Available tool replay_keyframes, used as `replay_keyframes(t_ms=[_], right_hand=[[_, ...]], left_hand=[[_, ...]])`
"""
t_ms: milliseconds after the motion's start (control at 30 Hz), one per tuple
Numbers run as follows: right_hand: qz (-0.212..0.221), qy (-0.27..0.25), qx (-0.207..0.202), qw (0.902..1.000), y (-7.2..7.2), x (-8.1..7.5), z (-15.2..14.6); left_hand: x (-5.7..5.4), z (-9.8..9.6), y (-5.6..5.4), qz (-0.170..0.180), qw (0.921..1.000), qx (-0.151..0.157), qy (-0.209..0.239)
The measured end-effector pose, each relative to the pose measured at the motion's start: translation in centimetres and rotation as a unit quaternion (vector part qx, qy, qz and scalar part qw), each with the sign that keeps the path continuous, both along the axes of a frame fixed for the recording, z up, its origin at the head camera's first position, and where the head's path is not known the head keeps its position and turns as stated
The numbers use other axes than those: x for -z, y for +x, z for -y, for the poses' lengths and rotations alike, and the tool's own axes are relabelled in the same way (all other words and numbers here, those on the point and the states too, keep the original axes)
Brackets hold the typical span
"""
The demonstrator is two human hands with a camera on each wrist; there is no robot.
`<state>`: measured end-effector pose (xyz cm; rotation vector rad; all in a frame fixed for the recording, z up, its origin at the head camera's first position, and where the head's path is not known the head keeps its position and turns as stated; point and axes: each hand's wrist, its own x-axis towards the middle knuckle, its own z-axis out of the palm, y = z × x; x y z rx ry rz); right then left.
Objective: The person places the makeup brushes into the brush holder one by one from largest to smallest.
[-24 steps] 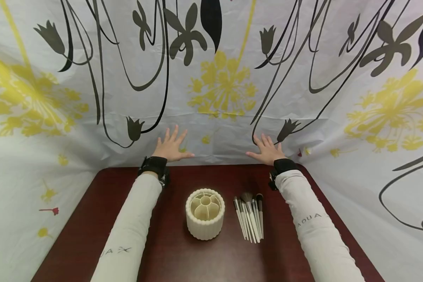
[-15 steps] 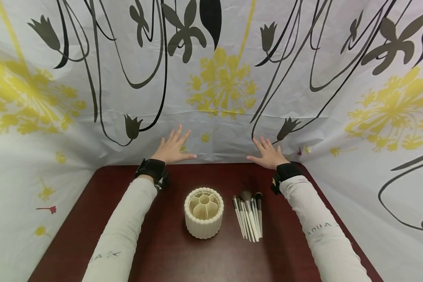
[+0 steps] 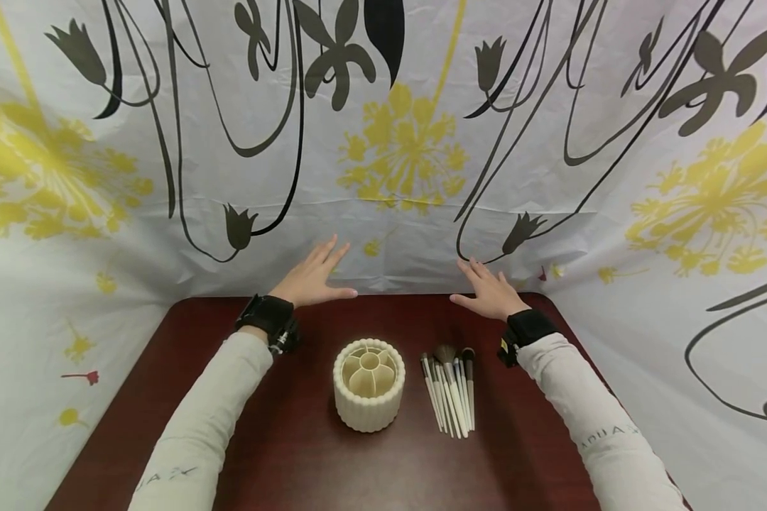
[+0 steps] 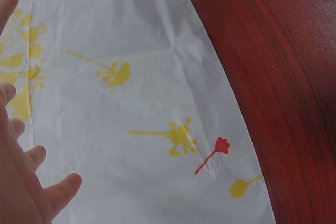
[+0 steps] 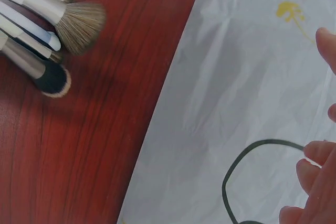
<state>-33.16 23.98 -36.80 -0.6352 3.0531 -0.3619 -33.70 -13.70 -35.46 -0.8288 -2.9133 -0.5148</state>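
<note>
Drawn slightly back, nothing held

Our left hand and right hand have shifted nearer us, outstretched, well apart; the cream holder and brushes stay untouched, side by side on the surface.

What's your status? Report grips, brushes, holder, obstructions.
Left grip and right grip: open, holding nothing. Makeup brushes: bunched on table, right of cream holder. Holder: no brushes inside. Nothing seen in the way.
</note>
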Motion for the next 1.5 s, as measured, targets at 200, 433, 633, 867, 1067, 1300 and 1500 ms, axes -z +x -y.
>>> replay_keyframes(t_ms=[200,433,633,867,1067,1300,1500], right_hand=[[-0.007,-0.001,-0.009,0.9999,1.0,0.4,0.5],[-0.020,-0.003,-0.020,0.9996,1.8,1.4,0.7],[-0.026,0.000,-0.027,0.9993,2.2,2.4,0.4],[-0.021,-0.005,-0.026,0.9994,2.6,3.4,0.4],[-0.025,-0.003,-0.028,0.9993,3.1,4.5,0.4],[-0.025,0.011,-0.029,0.9992,3.9,6.2,0.4],[-0.019,0.009,-0.030,0.9993,4.4,7.4,0.3]], left_hand=[[-0.2,0.0,0.9,0.003,0.9998,0.020,-0.002],[-0.1,0.0,2.1,0.019,0.9990,0.040,0.003],[0.3,0.0,2.8,0.036,0.9976,0.060,0.003],[0.9,-0.1,3.4,0.053,0.9941,0.094,0.007],[1.7,-0.5,4.0,0.071,0.9899,0.121,0.020],[3.0,-1.0,4.6,0.086,0.9891,0.119,0.008],[4.0,-1.4,4.9,0.077,0.9878,0.135,-0.001]])
